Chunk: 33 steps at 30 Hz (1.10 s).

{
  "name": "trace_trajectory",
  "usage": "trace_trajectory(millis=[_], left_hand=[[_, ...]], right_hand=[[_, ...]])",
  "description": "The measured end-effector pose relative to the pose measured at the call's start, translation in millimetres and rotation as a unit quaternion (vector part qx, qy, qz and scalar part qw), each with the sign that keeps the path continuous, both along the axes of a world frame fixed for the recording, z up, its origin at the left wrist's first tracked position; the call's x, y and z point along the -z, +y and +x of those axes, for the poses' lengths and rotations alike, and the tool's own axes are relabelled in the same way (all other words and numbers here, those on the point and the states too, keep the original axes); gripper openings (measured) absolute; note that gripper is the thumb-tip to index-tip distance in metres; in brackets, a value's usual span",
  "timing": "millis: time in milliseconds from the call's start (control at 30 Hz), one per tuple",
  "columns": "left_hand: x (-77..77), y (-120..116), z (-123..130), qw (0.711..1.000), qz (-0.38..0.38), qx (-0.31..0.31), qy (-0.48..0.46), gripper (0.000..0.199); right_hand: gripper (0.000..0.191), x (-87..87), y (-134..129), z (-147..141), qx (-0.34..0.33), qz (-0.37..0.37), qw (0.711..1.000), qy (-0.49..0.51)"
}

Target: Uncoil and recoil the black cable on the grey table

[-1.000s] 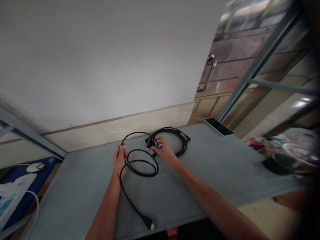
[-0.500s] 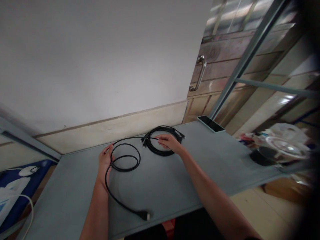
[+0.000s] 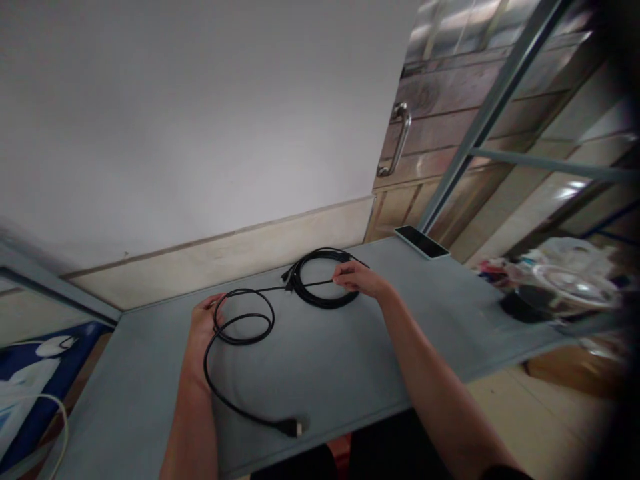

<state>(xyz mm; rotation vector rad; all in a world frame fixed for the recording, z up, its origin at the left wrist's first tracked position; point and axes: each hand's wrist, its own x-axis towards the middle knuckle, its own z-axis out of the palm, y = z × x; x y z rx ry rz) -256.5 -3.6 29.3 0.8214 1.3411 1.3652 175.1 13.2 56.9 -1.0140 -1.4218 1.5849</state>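
Two-handed hold, black cable (image 3: 313, 284): left grip (image 3: 203, 330) closed on loop, right grip (image 3: 357, 279) pinching strand.

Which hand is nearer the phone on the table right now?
Right. The right hand holds the black cable a short way from the phone; the left hand sits much farther off, at the cable's other loop.

The left hand (image 3: 204, 331) hides part of the black cable (image 3: 240, 337) under its fingers. Left of the right hand (image 3: 361, 279), a small plug (image 3: 289, 279) is too small to identify; far to that hand's right, a heap of clutter (image 3: 560, 283) is blurred.
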Motion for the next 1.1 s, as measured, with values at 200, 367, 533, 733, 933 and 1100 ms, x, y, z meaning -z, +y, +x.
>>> trace_trajectory(millis=[200, 367, 533, 733, 933, 1100], left_hand=[[-0.7, -3, 5, 0.995, -0.025, 0.096, -0.005, 0.053], [-2.7, -3, 4, 0.997, -0.049, 0.06, 0.012, 0.046], [-2.0, -1, -9, 0.998, -0.042, 0.031, 0.045, 0.036], [0.3, -4, -12, 0.998, -0.025, 0.041, 0.05, 0.037], [-1.4, -6, -13, 0.999, -0.023, 0.024, -0.033, 0.039], [-1.6, -6, -9, 0.998, -0.02, 0.03, -0.044, 0.037]], right_hand=[[0.016, 1.9, 4, 0, 0.087, 0.002, 0.985, 0.147], [0.018, -4.0, 5, 5, 0.213, 0.031, 0.951, 0.221], [0.017, -6.9, 5, 8, 0.239, 0.024, 0.945, 0.222], [0.018, -4.3, 3, 6, 0.208, 0.016, 0.957, 0.201], [0.03, 2.8, -6, -12, -0.007, -0.044, 0.985, 0.166], [0.05, 4.3, -13, -44, -0.104, -0.085, 0.973, 0.187]])
